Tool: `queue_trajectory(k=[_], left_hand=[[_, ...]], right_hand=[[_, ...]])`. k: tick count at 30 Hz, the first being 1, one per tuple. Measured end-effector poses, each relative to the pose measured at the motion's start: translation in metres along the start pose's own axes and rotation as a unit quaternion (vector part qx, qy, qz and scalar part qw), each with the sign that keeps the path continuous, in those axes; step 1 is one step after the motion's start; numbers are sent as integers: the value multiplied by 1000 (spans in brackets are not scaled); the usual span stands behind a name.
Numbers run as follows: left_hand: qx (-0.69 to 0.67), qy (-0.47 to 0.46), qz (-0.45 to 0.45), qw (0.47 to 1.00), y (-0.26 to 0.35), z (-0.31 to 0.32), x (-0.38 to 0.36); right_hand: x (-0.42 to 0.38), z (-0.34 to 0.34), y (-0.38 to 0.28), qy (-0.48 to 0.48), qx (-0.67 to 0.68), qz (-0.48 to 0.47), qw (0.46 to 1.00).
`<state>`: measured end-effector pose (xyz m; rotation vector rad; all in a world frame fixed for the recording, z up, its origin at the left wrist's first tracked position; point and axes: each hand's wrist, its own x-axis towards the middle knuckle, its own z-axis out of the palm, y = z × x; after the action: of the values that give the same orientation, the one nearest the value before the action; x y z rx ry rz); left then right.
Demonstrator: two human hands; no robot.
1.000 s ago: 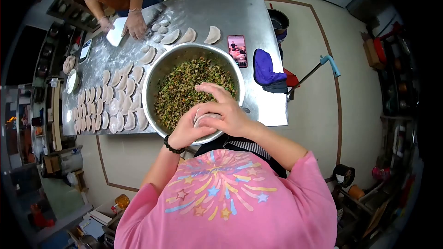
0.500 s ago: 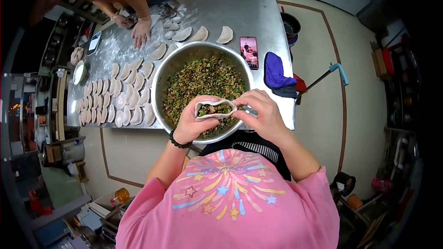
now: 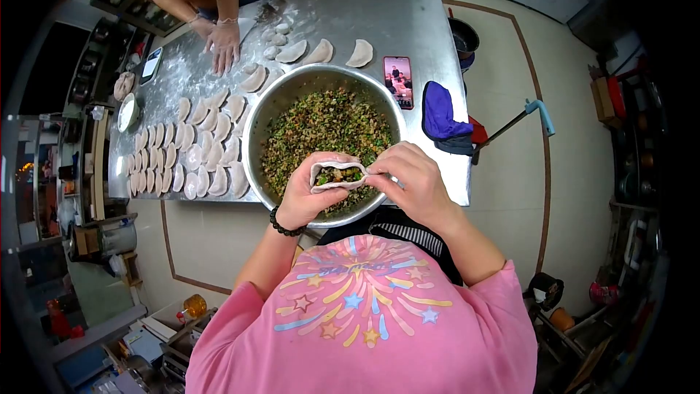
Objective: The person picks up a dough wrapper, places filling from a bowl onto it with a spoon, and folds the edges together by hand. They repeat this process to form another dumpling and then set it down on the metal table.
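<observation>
My left hand (image 3: 312,193), with a dark bead bracelet at the wrist, is wrapped round a filled dough wrapper (image 3: 337,186). The wrapper is open at the top, showing chopped green and brown filling. Thumb and forefinger of my right hand (image 3: 412,181) pinch its right end. Both hands are over the near part of a large steel bowl (image 3: 254,153) holding chopped filling (image 3: 324,128). Rows of half-moon dumplings (image 3: 208,142) lie left of the bowl, and several more lie beyond it.
Across the steel table (image 3: 350,11), another person's hands (image 3: 222,44) press on the floured surface beside small dough pieces (image 3: 275,40). Right of the bowl lie a phone (image 3: 398,82) and a purple cloth (image 3: 442,113). A second phone (image 3: 151,64) and a white bowl (image 3: 128,112) are at the left.
My right fingers have closed in on the wrapper's right end, and its opening looks slightly narrower there. The other person's hands have come closer together. The view has shifted slightly.
</observation>
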<state>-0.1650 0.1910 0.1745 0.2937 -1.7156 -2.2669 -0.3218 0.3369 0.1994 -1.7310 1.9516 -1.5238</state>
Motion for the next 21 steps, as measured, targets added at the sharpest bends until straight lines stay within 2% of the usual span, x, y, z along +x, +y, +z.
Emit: queue_trajectory(k=[6, 9, 11, 15, 17, 21], left_hand=[[5, -3, 1, 1000, 2, 0, -1], [13, -12, 11, 1000, 5, 3, -1], [23, -17, 21, 999, 6, 4, -1], [38, -19, 26, 999, 6, 3, -1], [58, -13, 21, 998, 6, 3, -2], [72, -16, 17, 997, 10, 7, -1]], right_hand=[[3, 2, -3, 4, 27, -31, 999], [4, 3, -9, 19, 35, 26, 999], [3, 4, -5, 0, 39, -8, 999], [3, 4, -6, -4, 41, -17, 999], [5, 5, -13, 34, 39, 5, 999], [3, 5, -7, 8, 39, -25, 999]])
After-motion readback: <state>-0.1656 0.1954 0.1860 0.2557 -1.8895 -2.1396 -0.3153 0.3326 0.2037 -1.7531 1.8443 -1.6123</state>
